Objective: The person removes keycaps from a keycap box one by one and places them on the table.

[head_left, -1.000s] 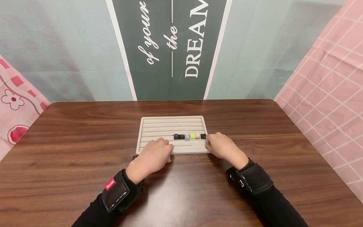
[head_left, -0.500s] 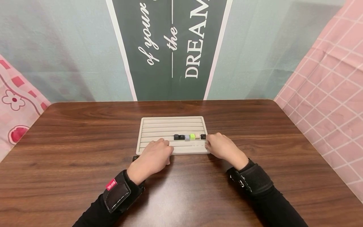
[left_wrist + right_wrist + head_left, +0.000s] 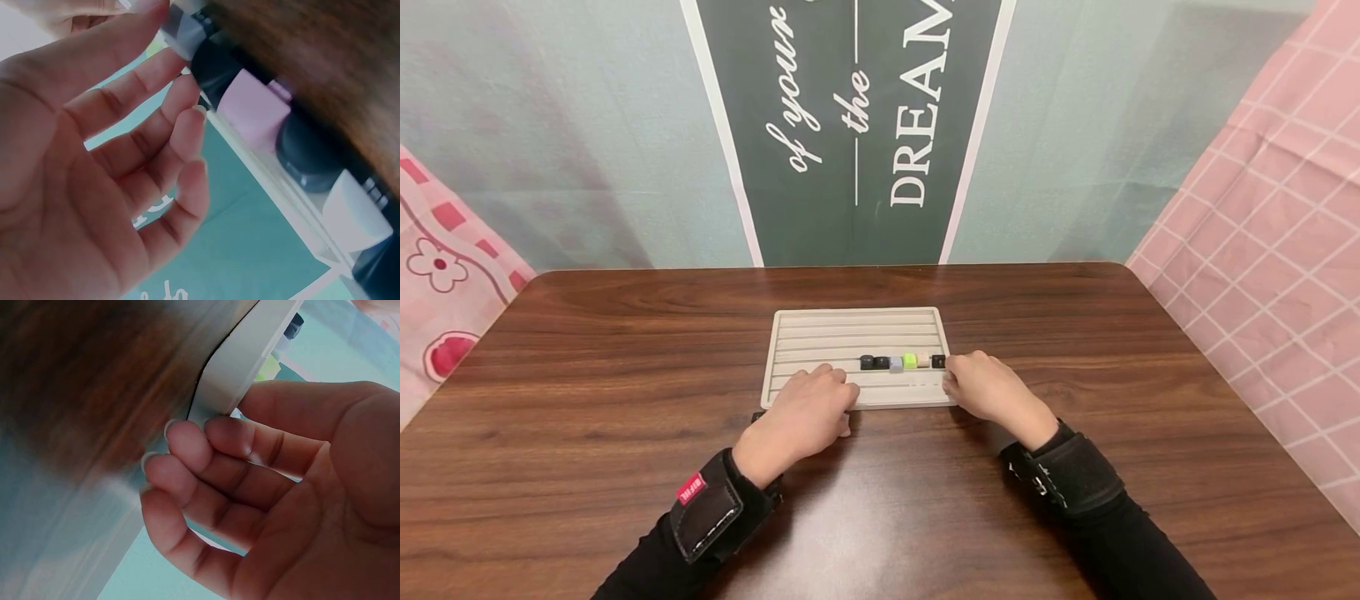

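Observation:
A cream ridged tray (image 3: 805, 333) lies on the table, with a row of keycaps on its right half, among them a lime-green keycap (image 3: 910, 360) and a grey-blue keycap (image 3: 896, 365). My left hand (image 3: 805, 412) is at the tray's front edge. In the left wrist view its thumb and index finger pinch a grey keycap (image 3: 185, 34) at the end of a second row. That row includes a pink keycap (image 3: 253, 109) and a white keycap (image 3: 355, 212), mostly hidden under the hand in the head view. My right hand (image 3: 988, 383) grips the tray's front right corner, thumb on the rim, fingers curled at the side.
The brown wooden table (image 3: 880, 517) extends around the tray on every side. Behind it hangs a pale blue cloth with a dark lettered panel (image 3: 850, 233). Pink cloths, one a checked cloth (image 3: 1285, 250), hang at the left and right.

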`<state>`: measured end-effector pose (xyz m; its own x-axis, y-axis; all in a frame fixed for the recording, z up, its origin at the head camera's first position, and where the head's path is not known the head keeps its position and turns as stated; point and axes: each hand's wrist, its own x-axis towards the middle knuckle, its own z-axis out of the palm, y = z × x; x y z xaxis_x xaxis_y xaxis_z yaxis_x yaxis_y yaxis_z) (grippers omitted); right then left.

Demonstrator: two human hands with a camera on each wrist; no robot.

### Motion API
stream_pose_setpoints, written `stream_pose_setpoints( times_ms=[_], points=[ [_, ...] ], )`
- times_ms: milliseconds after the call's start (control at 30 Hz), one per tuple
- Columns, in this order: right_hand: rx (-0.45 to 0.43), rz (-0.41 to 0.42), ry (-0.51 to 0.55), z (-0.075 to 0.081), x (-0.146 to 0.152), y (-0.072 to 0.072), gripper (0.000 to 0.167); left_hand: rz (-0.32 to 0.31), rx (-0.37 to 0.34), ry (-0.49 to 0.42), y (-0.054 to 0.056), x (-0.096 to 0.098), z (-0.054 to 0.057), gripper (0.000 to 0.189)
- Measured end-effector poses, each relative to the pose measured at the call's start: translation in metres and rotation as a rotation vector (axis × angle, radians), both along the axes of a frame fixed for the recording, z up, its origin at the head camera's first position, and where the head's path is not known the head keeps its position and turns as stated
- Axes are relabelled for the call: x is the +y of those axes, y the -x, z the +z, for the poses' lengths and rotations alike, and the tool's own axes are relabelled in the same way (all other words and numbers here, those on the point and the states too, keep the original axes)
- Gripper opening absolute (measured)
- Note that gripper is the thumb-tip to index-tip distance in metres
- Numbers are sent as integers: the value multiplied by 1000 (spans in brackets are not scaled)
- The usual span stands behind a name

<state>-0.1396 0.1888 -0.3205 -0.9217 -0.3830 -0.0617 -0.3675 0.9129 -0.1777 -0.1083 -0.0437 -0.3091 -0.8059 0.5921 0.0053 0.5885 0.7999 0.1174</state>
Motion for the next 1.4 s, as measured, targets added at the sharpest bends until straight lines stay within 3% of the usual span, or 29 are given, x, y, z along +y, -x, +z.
stream_pose_setpoints(
  times_ms=[333,667,1067,1400],
  points=[
    [-6,-4,-2,0,0,0,19,9,12,-17,2,-6,9,16],
    [-7,-5,1,-1,1,0,19,1,-19,-19,0,-2,6,15],
    [4,-5,6,-2,2,0,19,-79,4,-40,-4,1,0,12],
    [0,-6,6,-1,1,0,18,-55,-2,-33,-4,2,0,10]
  ],
)
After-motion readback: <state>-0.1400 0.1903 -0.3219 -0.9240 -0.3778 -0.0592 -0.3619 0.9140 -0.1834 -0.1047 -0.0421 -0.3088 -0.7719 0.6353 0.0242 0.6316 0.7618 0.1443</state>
